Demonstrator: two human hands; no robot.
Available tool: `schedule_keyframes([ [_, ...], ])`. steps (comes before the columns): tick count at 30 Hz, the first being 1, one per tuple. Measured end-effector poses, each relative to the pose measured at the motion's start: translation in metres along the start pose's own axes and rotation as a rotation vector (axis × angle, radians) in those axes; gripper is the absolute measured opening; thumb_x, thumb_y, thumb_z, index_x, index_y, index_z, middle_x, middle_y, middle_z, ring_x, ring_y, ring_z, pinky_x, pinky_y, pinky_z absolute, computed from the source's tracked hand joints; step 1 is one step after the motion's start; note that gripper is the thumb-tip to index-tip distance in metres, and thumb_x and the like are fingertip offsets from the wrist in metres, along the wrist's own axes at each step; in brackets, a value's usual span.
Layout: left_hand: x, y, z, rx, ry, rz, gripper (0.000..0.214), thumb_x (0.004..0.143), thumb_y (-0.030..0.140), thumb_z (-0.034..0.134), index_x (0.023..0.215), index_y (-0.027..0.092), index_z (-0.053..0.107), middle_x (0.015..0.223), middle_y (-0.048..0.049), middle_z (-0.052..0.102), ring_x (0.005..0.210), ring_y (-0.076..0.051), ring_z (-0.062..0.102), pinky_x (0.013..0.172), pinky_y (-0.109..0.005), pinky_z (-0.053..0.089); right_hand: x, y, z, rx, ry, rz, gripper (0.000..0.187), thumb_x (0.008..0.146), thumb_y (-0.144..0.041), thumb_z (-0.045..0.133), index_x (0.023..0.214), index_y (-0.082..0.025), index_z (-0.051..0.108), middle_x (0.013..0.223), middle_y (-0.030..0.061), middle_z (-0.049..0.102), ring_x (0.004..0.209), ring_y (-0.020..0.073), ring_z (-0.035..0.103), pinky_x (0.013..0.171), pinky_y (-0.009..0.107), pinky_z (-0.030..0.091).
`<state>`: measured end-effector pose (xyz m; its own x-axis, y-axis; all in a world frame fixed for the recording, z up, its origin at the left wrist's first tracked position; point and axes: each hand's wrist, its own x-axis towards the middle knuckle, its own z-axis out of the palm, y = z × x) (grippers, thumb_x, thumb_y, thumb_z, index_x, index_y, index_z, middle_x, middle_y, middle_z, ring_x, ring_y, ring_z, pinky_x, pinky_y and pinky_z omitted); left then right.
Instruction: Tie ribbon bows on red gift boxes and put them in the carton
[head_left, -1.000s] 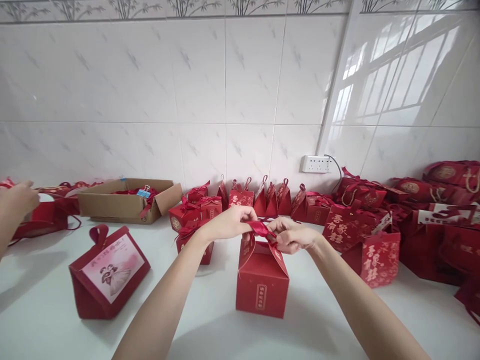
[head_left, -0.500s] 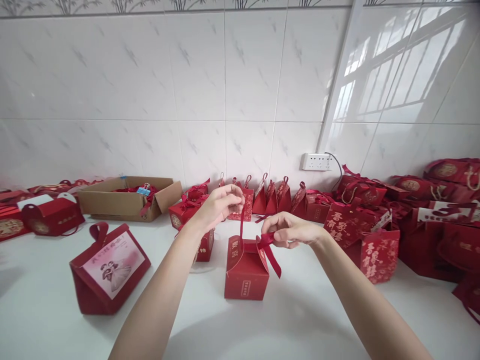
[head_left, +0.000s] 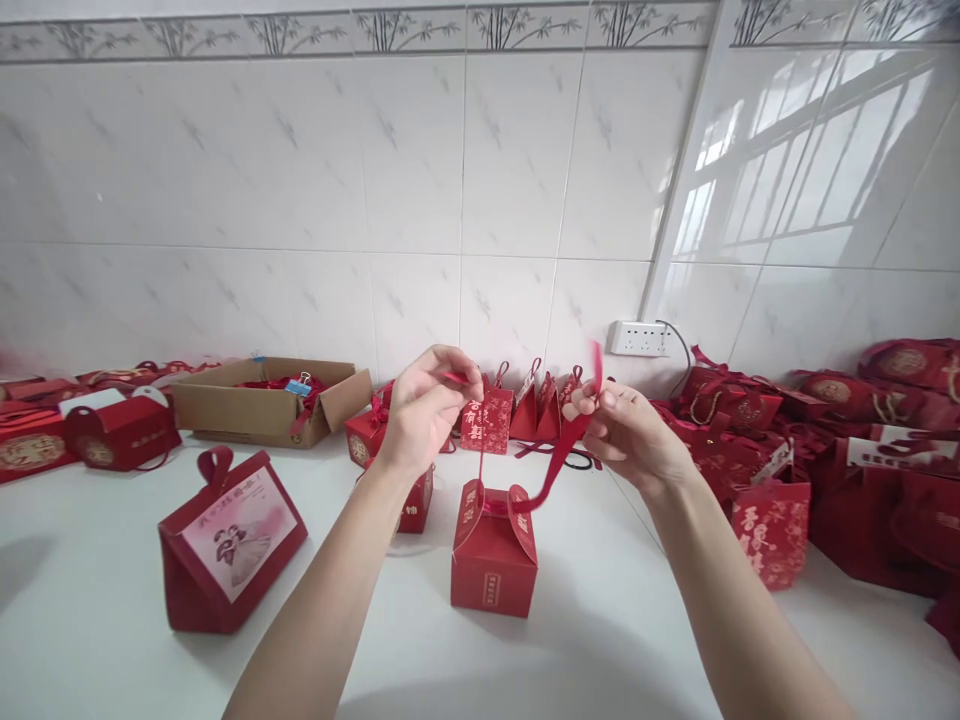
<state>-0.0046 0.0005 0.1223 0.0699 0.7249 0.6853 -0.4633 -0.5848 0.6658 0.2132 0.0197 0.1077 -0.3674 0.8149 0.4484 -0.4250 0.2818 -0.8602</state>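
Note:
A small red gift box (head_left: 493, 568) with gold lettering stands upright on the white table, its top flaps drawn together. Dark red ribbon (head_left: 556, 465) passes through the flaps and rises on both sides. Up and to the left of the box, my left hand (head_left: 433, 405) pinches one ribbon end between thumb and fingers. My right hand (head_left: 624, 428), up and to the right, grips the other end, and its tip sticks up above the fingers. Neither hand touches the box itself.
A red box with a picture of a couple (head_left: 238, 540) stands at left. Behind it is an open cardboard carton (head_left: 244, 415) with a blue clip (head_left: 300, 385). Several red boxes (head_left: 772, 530) crowd the right. A socket strip (head_left: 640, 339) is on the tiled wall.
My right hand has moved up and right, drawing its ribbon end out from the box top. My left hand stays raised with its end. The camera view has tilted slightly up.

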Motion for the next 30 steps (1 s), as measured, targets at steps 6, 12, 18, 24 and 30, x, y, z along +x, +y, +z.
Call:
schedule_keyframes([
  [6, -0.006, -0.004, 0.005, -0.099, -0.034, 0.041, 0.016, 0.057, 0.009, 0.059, 0.072, 0.015, 0.061, 0.071, -0.0010, 0.061, 0.066, -0.011, 0.058, 0.065, -0.024, 0.047, 0.011, 0.011, 0.039, -0.310, -0.111, -0.019, 0.028, 0.068, -0.042, 0.077, 0.061, -0.018, 0.065, 0.091, 0.0029, 0.062, 0.061, 0.0088, 0.045, 0.052, 0.022, 0.037],
  [12, -0.007, -0.009, 0.003, 0.014, -0.099, 0.027, 0.030, 0.064, 0.013, 0.059, 0.094, 0.018, 0.058, 0.102, -0.0059, 0.060, 0.084, -0.016, 0.059, 0.070, -0.029, 0.049, 0.017, 0.024, 0.047, -0.374, -0.103, -0.020, 0.033, 0.070, -0.048, 0.074, 0.065, -0.017, 0.063, 0.058, -0.0041, 0.053, 0.053, 0.0081, 0.042, 0.053, 0.023, 0.035],
  [18, -0.010, -0.021, 0.001, 0.625, -0.162, -0.229, 0.035, 0.075, 0.027, 0.064, 0.109, 0.023, 0.053, 0.104, -0.0050, 0.059, 0.090, -0.018, 0.057, 0.067, -0.026, 0.046, 0.017, 0.017, 0.029, -0.345, 0.150, -0.155, 0.031, 0.071, -0.047, 0.073, 0.075, -0.017, 0.069, 0.071, 0.0025, 0.067, 0.067, 0.0149, 0.060, 0.066, 0.029, 0.048],
  [24, -0.011, -0.024, 0.009, 0.798, -0.346, -0.355, 0.036, 0.089, 0.046, 0.045, 0.067, 0.018, 0.050, 0.061, 0.0019, 0.056, 0.059, -0.014, 0.057, 0.055, -0.025, 0.039, 0.018, 0.012, 0.026, -0.495, 0.221, -0.224, 0.029, 0.072, -0.047, 0.070, 0.072, -0.018, 0.069, 0.075, 0.0041, 0.070, 0.074, 0.0187, 0.065, 0.073, 0.032, 0.050],
  [30, -0.008, -0.016, 0.011, 0.604, -0.216, -0.261, 0.032, 0.091, 0.039, 0.048, 0.072, 0.016, 0.057, 0.065, 0.0012, 0.060, 0.060, -0.011, 0.059, 0.065, -0.026, 0.047, 0.007, -0.005, 0.023, -0.674, -0.014, -0.193, 0.020, 0.077, -0.039, 0.068, 0.075, -0.020, 0.073, 0.097, 0.0064, 0.070, 0.091, 0.0201, 0.064, 0.081, 0.033, 0.050],
])
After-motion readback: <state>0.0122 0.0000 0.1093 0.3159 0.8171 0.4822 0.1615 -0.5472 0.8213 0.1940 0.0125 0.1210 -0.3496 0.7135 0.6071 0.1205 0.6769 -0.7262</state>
